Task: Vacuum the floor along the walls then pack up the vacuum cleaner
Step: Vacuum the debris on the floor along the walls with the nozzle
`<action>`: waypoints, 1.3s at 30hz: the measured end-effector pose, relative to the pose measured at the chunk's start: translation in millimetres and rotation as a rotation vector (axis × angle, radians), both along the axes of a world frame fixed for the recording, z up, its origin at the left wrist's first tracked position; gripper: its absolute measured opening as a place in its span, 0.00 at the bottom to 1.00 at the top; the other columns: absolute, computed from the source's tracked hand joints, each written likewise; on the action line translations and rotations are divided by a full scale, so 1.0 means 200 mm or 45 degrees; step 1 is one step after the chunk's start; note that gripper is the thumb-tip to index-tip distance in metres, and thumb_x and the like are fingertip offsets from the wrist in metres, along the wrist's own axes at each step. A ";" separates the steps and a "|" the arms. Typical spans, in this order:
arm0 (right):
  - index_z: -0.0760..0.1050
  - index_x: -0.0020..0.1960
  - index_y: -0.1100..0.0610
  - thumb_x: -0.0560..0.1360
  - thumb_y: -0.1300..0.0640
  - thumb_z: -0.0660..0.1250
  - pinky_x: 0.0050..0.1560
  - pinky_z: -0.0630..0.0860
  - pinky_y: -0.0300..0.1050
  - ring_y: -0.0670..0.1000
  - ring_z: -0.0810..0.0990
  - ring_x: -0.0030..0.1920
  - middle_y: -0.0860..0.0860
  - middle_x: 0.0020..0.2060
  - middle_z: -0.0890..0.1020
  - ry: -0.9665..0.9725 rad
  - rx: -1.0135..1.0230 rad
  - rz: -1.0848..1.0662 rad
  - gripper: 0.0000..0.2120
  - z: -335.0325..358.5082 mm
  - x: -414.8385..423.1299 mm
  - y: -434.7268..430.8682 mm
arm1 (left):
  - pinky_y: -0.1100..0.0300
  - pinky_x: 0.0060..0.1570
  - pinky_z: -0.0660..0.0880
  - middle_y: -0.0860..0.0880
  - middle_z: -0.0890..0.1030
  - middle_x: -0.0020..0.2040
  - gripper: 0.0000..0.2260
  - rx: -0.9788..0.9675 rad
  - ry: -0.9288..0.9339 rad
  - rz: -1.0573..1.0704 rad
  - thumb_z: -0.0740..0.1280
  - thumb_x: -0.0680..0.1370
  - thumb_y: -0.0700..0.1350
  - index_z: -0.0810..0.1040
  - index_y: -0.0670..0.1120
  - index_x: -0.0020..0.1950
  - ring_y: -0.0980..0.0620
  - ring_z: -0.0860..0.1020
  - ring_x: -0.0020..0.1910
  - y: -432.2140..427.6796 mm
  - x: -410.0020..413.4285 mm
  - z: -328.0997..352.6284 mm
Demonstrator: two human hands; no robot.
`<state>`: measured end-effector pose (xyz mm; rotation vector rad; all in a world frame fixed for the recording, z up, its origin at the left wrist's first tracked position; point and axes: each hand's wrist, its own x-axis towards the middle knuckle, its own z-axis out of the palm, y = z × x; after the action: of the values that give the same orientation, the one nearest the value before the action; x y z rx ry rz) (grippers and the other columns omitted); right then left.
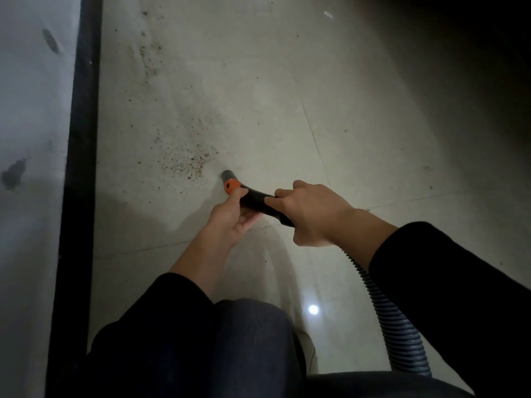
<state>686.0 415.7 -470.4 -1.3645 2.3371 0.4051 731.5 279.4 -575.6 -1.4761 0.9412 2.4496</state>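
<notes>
The vacuum's black curved handle tube [255, 200] has an orange collar [231, 185] and a short grey nozzle tip [228, 175] that points down at the tiled floor. My right hand [309, 214] grips the rear of the tube from above. My left hand [234, 215] holds the tube from below, thumb by the orange collar. A ribbed grey hose [393, 317] runs from behind my right hand to the bottom right. A patch of dark crumbs and grit [186, 162] lies just left of the nozzle.
A black skirting strip [83, 156] runs along the pale wall [31, 168] on the left. More dirt specks [149, 56] trail up the floor near the skirting. My bent knees in dark trousers [230, 349] fill the bottom. The upper right is dark.
</notes>
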 end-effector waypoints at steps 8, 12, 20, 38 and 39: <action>0.70 0.61 0.53 0.71 0.58 0.63 0.28 0.55 0.42 0.52 0.67 0.42 0.49 0.47 0.75 0.002 -0.018 0.070 0.19 0.00 0.07 -0.06 | 0.58 0.36 0.80 0.39 0.81 0.50 0.10 -0.008 -0.010 -0.006 0.66 0.80 0.45 0.75 0.38 0.53 0.47 0.82 0.45 -0.05 0.09 0.00; 0.70 0.62 0.52 0.72 0.58 0.63 0.28 0.54 0.42 0.52 0.67 0.42 0.48 0.47 0.74 0.011 -0.019 0.072 0.18 0.00 0.11 -0.08 | 0.57 0.38 0.79 0.39 0.81 0.48 0.11 -0.017 0.000 0.014 0.66 0.80 0.45 0.75 0.37 0.54 0.47 0.82 0.46 -0.07 0.14 0.01; 0.69 0.61 0.53 0.71 0.59 0.63 0.29 0.56 0.42 0.53 0.69 0.44 0.49 0.49 0.75 -0.033 -0.014 0.052 0.18 0.01 0.15 -0.13 | 0.60 0.33 0.79 0.40 0.81 0.52 0.15 -0.069 -0.027 0.066 0.68 0.79 0.47 0.75 0.37 0.58 0.48 0.82 0.47 -0.10 0.18 0.01; 0.69 0.61 0.54 0.72 0.60 0.63 0.30 0.58 0.42 0.52 0.69 0.44 0.50 0.48 0.74 -0.058 -0.025 0.177 0.17 0.00 0.24 -0.33 | 0.60 0.33 0.79 0.41 0.81 0.48 0.14 -0.096 -0.028 0.117 0.67 0.79 0.45 0.73 0.37 0.59 0.49 0.81 0.44 -0.28 0.34 0.02; 0.70 0.61 0.54 0.72 0.60 0.63 0.30 0.58 0.42 0.52 0.69 0.44 0.50 0.48 0.74 -0.057 -0.027 0.182 0.17 0.00 0.25 -0.34 | 0.61 0.31 0.79 0.41 0.81 0.47 0.14 -0.099 -0.030 0.122 0.67 0.79 0.45 0.73 0.37 0.59 0.49 0.81 0.44 -0.29 0.35 0.03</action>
<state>735.5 348.1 -470.2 -1.5398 2.2217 0.3882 801.9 222.3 -570.3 -1.6072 0.9940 2.4816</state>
